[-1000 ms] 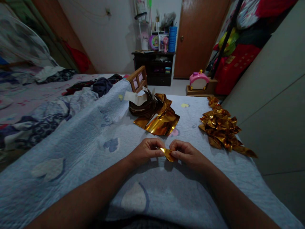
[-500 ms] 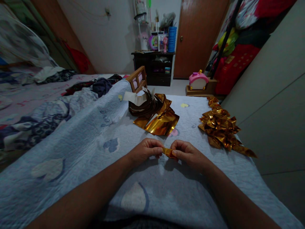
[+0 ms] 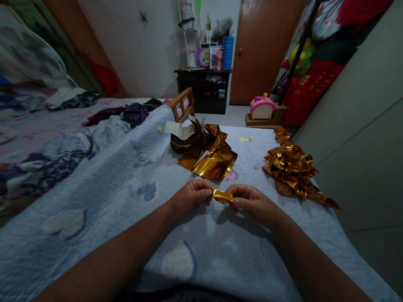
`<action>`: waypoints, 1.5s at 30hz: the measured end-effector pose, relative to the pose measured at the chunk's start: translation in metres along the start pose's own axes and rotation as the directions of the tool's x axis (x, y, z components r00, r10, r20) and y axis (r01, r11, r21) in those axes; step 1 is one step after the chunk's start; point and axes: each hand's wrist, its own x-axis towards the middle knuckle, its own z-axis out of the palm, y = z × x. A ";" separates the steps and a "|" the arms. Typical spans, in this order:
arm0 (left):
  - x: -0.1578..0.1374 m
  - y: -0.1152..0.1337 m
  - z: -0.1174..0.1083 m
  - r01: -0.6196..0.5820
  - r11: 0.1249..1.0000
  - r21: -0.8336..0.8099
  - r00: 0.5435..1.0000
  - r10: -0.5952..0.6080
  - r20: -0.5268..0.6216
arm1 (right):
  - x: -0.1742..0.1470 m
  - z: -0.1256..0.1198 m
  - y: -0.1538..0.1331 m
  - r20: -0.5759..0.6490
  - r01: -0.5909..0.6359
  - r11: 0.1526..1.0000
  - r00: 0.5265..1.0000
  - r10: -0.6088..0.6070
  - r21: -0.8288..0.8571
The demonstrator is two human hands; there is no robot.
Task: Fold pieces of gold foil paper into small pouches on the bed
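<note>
Between my two hands is a small folded piece of gold foil paper [image 3: 223, 196], held just above the bed. My left hand [image 3: 195, 195] pinches its left end between thumb and fingers. Its right end is gripped by the thumb and fingers of my right hand [image 3: 248, 200]. Beyond them lies a stack of gold foil sheets [image 3: 214, 164], loosely spread, with dark brown and whitish undersides curling up at the back. To the right rests a pile of folded gold foil pieces [image 3: 292, 167] with pointed ends.
A light blue quilt [image 3: 103, 247] with heart shapes covers the bed under my hands. A wooden bed rail [image 3: 182, 105] rises behind the foil stack. A pale cabinet [image 3: 362, 138] stands close on the right; a pink toy [image 3: 262, 107] sits past the bed's far end.
My fingers have shifted outward to the ends of the folded foil paper, so more of its shiny face shows. The stack and the pile stay where they were.
</note>
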 end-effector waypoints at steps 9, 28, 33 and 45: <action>-0.002 -0.001 -0.001 0.027 1.000 -0.015 0.998 -0.026 0.050 | 0.002 0.001 0.002 0.014 0.027 0.998 1.000 -0.028 0.053; -0.004 0.004 0.002 -0.035 0.999 0.033 0.996 0.033 0.078 | 0.002 0.004 0.002 -0.025 0.037 0.994 0.999 -0.035 0.102; -0.004 0.004 0.004 -0.049 0.996 0.068 0.997 0.044 0.064 | 0.002 0.004 0.003 -0.008 0.027 0.994 1.000 -0.027 0.108; -0.006 0.006 0.007 -0.019 0.997 0.072 0.998 0.015 0.058 | 0.003 0.005 0.004 -0.010 0.038 0.995 0.999 -0.037 0.089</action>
